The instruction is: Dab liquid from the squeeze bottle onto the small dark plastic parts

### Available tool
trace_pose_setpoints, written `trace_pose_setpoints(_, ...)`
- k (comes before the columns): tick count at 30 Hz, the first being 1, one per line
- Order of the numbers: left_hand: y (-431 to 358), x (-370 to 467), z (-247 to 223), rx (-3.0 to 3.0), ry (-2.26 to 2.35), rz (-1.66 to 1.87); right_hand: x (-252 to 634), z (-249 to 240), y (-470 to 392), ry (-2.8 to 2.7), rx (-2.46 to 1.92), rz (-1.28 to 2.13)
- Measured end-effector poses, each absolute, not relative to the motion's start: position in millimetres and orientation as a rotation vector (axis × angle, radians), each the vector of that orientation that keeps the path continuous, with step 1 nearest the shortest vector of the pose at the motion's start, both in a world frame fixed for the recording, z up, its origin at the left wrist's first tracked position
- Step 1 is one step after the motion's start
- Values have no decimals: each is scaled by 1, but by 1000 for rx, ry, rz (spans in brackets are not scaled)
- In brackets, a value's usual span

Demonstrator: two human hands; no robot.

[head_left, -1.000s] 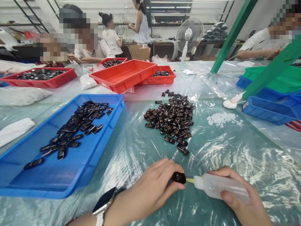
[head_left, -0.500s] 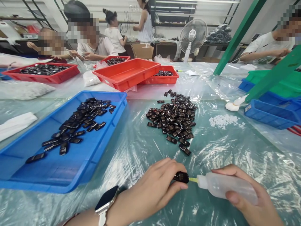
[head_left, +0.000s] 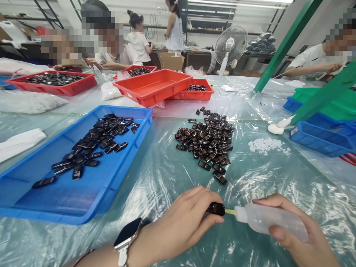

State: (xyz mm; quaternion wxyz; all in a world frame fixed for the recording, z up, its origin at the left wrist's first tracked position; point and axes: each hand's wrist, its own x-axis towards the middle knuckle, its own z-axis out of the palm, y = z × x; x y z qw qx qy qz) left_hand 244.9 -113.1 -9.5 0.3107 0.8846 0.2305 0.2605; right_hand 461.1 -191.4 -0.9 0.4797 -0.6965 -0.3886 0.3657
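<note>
Between the fingers and thumb of my left hand [head_left: 185, 218] is a small glossy black toy car body [head_left: 216, 208], its end pointing right. My right hand [head_left: 294, 222] is wrapped round a translucent white squeeze bottle [head_left: 278, 219] lying nearly level. The bottle's thin yellowish nozzle [head_left: 230, 211] reaches to the near end of the car body and seems to touch it. Beyond my hands lies a pile of similar black car bodies [head_left: 207, 137] on the plastic-covered table [head_left: 155, 178]. More of them lie in the blue tray [head_left: 111, 185] to the left.
Small white pieces [head_left: 268, 145] are scattered right of the pile, near a white bag-like bundle [head_left: 276, 128]. Blue bins [head_left: 319, 137] and a green post [head_left: 289, 44] stand at the right. Red trays [head_left: 152, 87] sit farther back. Several people work across the table; a fan [head_left: 229, 44] stands behind.
The view has shifted slightly, moving the scene a little to the right. Both hands keep their grips, and the nozzle stays at the car body's end.
</note>
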Motion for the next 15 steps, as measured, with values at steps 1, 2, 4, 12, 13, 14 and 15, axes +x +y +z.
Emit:
trace_pose_setpoints(1, -113, 245, -10, 2336, 609, 689, 461, -1, -191, -949, -1700, 894)
trace_pose_setpoints(2, -113, 245, -10, 2336, 606, 694, 461, -1, -191, -948, -1701, 895)
trace_pose_setpoints(4, -112, 245, -10, 2336, 598, 704, 461, 0, -191, -946, -1704, 898)
trace_pose_setpoints(12, -112, 245, -9, 2350, 611, 694, 463, -4, -192, -986, -1698, 887)
trace_pose_setpoints(13, -112, 245, -9, 2349, 612, 689, 463, -4, -192, -991, -1695, 885)
trace_pose_setpoints(14, -112, 245, -9, 2348, 613, 683, 463, -4, -192, -998, -1692, 880)
trace_pose_setpoints(15, -113, 245, -9, 2348, 610, 683, 464, -5, -192, -1003, -1689, 879)
